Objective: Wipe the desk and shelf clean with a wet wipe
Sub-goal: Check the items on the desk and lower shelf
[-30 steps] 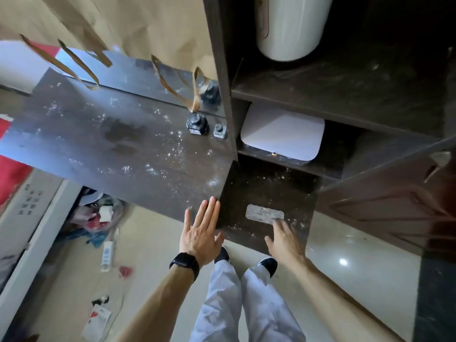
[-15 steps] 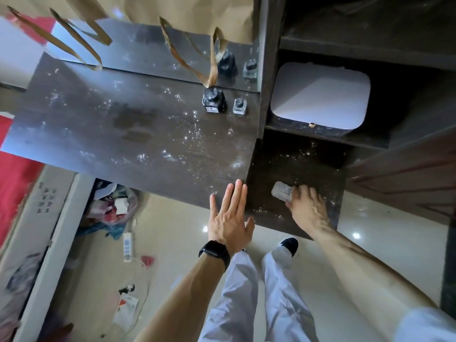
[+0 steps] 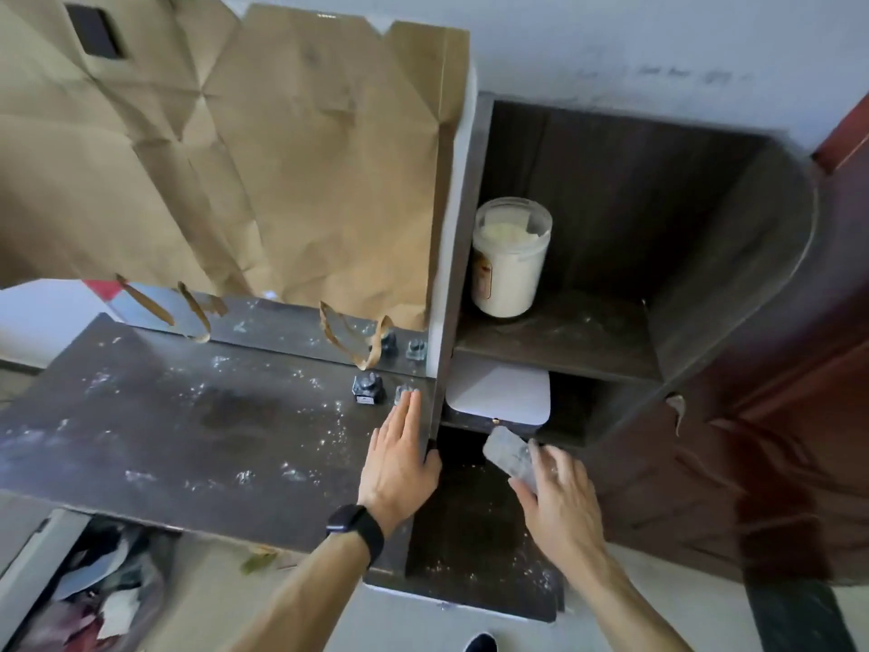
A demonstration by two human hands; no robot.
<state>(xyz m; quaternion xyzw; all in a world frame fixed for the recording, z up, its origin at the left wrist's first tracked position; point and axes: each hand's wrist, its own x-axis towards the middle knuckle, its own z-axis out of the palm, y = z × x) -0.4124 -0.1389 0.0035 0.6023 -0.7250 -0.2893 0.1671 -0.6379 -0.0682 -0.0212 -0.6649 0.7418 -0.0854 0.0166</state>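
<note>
A person's left hand [image 3: 399, 463] lies flat on the dusty desk [image 3: 164, 440], fingers straight and close together, beside the upright divider [image 3: 446, 322]. The right hand [image 3: 559, 487] holds a grey wet wipe [image 3: 510, 456] between thumb and fingers, over the low shelf [image 3: 465, 524] right of the divider.
</note>
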